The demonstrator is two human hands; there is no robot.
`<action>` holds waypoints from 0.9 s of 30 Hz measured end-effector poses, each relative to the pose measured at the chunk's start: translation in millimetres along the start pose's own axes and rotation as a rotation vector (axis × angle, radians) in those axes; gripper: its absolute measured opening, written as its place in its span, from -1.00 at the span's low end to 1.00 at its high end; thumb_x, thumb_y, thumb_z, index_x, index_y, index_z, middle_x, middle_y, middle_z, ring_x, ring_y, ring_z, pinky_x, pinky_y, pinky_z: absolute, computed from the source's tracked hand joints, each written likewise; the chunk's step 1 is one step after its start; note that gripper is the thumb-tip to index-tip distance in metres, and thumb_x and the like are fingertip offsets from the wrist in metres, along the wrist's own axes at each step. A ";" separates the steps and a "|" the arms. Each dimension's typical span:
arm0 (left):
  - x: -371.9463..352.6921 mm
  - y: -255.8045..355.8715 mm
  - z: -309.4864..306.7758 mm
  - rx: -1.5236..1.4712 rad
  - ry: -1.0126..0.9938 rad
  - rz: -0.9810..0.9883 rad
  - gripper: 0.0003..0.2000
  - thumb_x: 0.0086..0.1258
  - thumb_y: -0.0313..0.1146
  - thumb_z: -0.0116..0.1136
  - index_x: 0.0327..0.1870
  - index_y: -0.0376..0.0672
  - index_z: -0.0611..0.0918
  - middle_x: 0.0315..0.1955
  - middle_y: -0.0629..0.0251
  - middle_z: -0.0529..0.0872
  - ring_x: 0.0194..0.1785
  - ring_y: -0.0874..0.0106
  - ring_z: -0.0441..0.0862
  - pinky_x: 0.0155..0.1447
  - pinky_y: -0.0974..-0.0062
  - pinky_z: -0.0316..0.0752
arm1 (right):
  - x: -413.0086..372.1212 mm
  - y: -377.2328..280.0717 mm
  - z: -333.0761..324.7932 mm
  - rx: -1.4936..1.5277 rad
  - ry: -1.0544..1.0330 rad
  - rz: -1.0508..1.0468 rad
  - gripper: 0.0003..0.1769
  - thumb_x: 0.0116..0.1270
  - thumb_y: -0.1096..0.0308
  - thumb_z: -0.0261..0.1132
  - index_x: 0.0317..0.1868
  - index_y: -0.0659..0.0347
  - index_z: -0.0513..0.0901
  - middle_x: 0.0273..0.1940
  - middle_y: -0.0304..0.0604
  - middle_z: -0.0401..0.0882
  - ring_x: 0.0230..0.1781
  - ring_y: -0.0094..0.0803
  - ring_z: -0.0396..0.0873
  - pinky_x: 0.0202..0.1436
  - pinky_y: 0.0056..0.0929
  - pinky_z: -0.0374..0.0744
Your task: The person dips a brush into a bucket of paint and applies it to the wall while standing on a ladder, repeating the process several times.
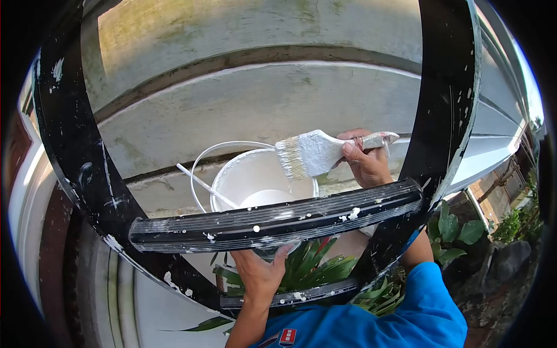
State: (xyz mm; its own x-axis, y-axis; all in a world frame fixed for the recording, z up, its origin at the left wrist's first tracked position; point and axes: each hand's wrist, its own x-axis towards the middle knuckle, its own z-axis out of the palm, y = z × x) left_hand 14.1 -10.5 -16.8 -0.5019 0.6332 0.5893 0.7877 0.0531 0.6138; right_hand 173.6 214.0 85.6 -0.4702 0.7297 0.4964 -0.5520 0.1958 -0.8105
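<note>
My right hand is closed around the handle of a wide paintbrush, its bristles pointing left. White paint coats the brush, which is held over the right side of a white bucket. White paint lies inside, and a white stick leans out at the left. Below a ladder rung, my left hand is curled with its thumb up against a rounded greyish surface, which looks like the bucket's lower part. The rung hides the left fingertips and the bucket's front.
Black, paint-spattered ladder rails frame both sides, with a lower rung near my blue shirt. Behind the bucket stands a stained, pale wall with horizontal ledges. Green plants grow below, and more leaves are at the right.
</note>
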 end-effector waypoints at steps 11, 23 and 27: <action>4.7 6.6 0.9 -0.064 0.086 0.034 -0.05 0.02 -0.08 0.53 0.32 -0.44 0.23 0.15 -0.30 0.34 0.26 -0.20 0.28 0.35 -0.03 0.15 | -8.3 4.5 -1.6 0.055 -0.008 0.053 -0.69 0.23 0.40 0.43 -0.11 0.43 0.59 -0.27 0.04 0.65 -0.24 -0.22 0.68 -0.19 -0.25 0.70; 4.7 6.3 0.3 -0.030 0.098 0.067 0.00 -0.02 -0.12 0.56 0.36 -0.42 0.18 0.20 -0.31 0.32 0.28 -0.25 0.24 0.35 -0.07 0.13 | -29.5 -7.5 6.8 -0.169 0.081 0.075 -0.70 0.33 0.30 0.35 -0.06 0.35 0.61 -0.28 -0.08 0.68 -0.39 -0.50 0.63 -0.29 -0.54 0.65; 3.3 5.3 2.4 -0.109 0.105 0.062 0.03 -0.03 -0.15 0.56 0.40 -0.41 0.14 0.24 -0.32 0.28 0.33 -0.26 0.19 0.38 -0.06 0.11 | -36.2 -15.0 4.2 -0.166 0.188 0.130 -0.66 0.29 0.23 0.38 -0.07 0.31 0.61 -0.31 -0.13 0.65 -0.40 -0.54 0.61 -0.34 -0.61 0.62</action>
State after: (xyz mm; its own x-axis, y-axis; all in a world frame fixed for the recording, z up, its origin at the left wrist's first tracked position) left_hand 17.4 -6.3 -12.8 -0.4926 0.5481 0.6759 0.7778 -0.0711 0.6245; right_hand 196.0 181.9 81.1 -0.3850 0.8614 0.3315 -0.3682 0.1860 -0.9110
